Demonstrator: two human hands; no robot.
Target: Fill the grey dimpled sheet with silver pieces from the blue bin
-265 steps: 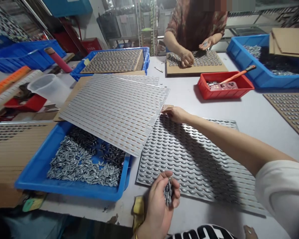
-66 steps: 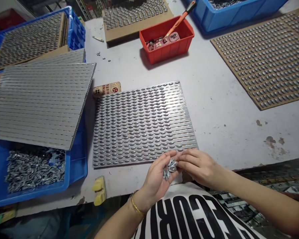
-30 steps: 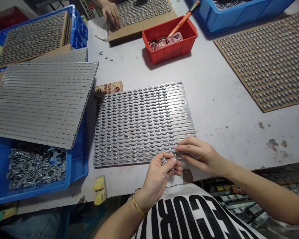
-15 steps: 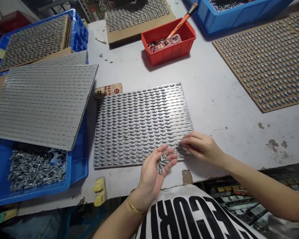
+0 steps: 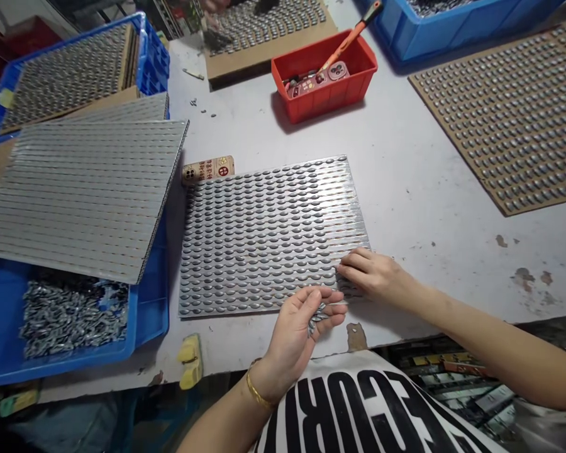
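Note:
A ridged grey board covered with rows of small oval metal pieces lies flat on the table in front of me. My left hand is cupped at the board's near edge, curled round a small handful of the metal pieces. My right hand rests on the board's near right corner with its fingertips pinched together on the last rows; whether a piece is between them is hidden.
A blue bin of loose metal pieces sits at left under a stack of empty ridged boards. A red tray with a screwdriver stands beyond. Filled cardboard sheets lie right and far. A small printed tube touches the board's far corner.
My left hand has curled shut round the pieces and shifted slightly right. My right hand stays on the board's near right corner, nudged a little toward the left hand.

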